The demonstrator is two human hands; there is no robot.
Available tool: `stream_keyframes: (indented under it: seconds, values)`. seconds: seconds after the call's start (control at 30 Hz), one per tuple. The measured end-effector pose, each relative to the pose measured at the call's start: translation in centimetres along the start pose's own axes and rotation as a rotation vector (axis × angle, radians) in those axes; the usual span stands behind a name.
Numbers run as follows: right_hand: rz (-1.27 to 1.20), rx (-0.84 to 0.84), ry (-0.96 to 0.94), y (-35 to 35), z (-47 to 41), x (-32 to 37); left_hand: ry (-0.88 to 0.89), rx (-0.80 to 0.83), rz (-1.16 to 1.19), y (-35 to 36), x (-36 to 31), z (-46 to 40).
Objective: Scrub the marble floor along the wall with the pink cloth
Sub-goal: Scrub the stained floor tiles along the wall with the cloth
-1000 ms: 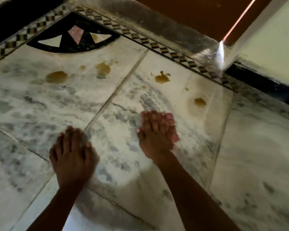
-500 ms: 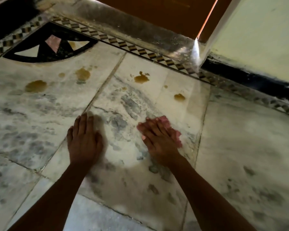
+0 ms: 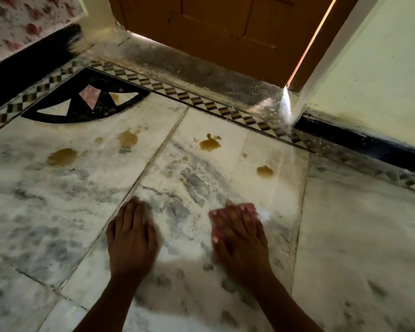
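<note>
The pink cloth [image 3: 249, 209] lies flat on the white and grey marble floor [image 3: 58, 212], mostly covered by my right hand [image 3: 240, 238], which presses on it with straight fingers. Only the cloth's far and left edges show. My left hand [image 3: 131, 238] rests flat on the bare marble to the left, fingers straight, beside a tile joint. Several brown stains [image 3: 210, 143] dot the marble farther ahead of both hands.
A checkered inlay border [image 3: 197, 101] runs along the stone threshold [image 3: 201, 75] of an orange wooden door [image 3: 225, 25]. A pale wall [image 3: 374, 75] with a black skirting [image 3: 359, 140] stands at the right. A black fan-shaped inlay [image 3: 86, 104] fills the left corner.
The view tilted up, showing more of the door. My right hand slid the cloth sideways over the tile and its fingers now point straight ahead. My left hand stayed flat on the marble.
</note>
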State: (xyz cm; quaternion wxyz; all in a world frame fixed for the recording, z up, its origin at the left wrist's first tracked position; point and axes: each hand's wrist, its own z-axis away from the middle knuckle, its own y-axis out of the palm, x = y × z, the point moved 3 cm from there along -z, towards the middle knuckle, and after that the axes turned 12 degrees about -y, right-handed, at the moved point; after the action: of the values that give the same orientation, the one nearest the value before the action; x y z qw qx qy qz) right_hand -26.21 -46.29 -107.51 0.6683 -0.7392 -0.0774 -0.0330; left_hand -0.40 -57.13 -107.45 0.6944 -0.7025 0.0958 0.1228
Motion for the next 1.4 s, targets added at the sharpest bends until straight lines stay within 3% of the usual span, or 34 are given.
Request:
stream_keyframes:
  seconds: [0.1, 0.17, 0.23, 0.3, 0.43, 0.53, 0.63, 0.7, 0.8, 0.93, 1.0, 1.07, 1.13, 1.2, 1.3, 1.4]
  values:
    - [0.037, 0.0, 0.21, -0.8, 3.1, -1.9, 0.002, -0.02, 0.006, 0.0, 0.0, 0.1]
    - [0.028, -0.033, 0.502, -0.3, 1.5, -4.3, 0.005, -0.033, 0.005, 0.5, 0.1, 0.1]
    - [0.002, -0.075, 0.646, 0.3, -2.2, -5.8, -0.006, -0.04, 0.005, 0.5, 0.2, 0.0]
    - [-0.002, -0.034, 0.573, 1.1, -5.0, -5.4, -0.014, -0.033, 0.007, 0.4, 0.2, 0.0]
    - [0.012, 0.042, 0.196, 0.7, -2.6, -1.5, -0.022, -0.011, 0.019, -0.1, 0.0, -0.1]
    - [-0.03, 0.109, 0.369, -0.6, 2.0, -3.2, -0.034, 0.0, -0.005, 0.0, -0.1, 0.1]
    - [-0.012, -0.024, 0.746, -1.4, 0.6, -8.9, -0.027, -0.019, -0.012, 0.1, 0.0, -0.1]
    - [-0.035, -0.102, 0.831, -1.6, -3.6, -11.4, -0.031, -0.025, -0.007, 0.3, 0.1, 0.0]
    - [-0.069, -0.012, 0.65, -0.2, -8.0, -9.0, -0.028, -0.025, 0.002, 0.2, 0.2, 0.0]
    - [-0.01, -0.002, 0.216, 0.9, -3.5, -0.4, -0.049, -0.017, 0.011, 0.2, 0.1, 0.0]
    - [-0.048, 0.035, 0.296, 0.1, -0.3, -0.7, -0.049, -0.015, 0.008, 0.4, 0.1, 0.1]
    - [-0.05, 0.037, 0.532, -0.7, 0.2, -4.5, -0.044, -0.03, 0.009, 0.4, 0.3, 0.0]
    - [-0.019, -0.017, 0.734, -1.3, -2.7, -8.9, -0.036, -0.041, -0.002, 0.6, 0.2, 0.0]
    - [-0.06, -0.044, 0.768, -1.4, -8.1, -10.9, -0.042, -0.048, 0.005, 0.7, 0.2, -0.1]
    - [-0.09, 0.042, 0.527, 0.2, -12.9, -8.1, -0.04, -0.031, 0.032, 0.2, 0.2, -0.2]
    - [-0.011, 0.005, 0.177, 1.3, -9.2, -2.5, -0.045, -0.034, 0.009, 0.3, 0.2, -0.1]
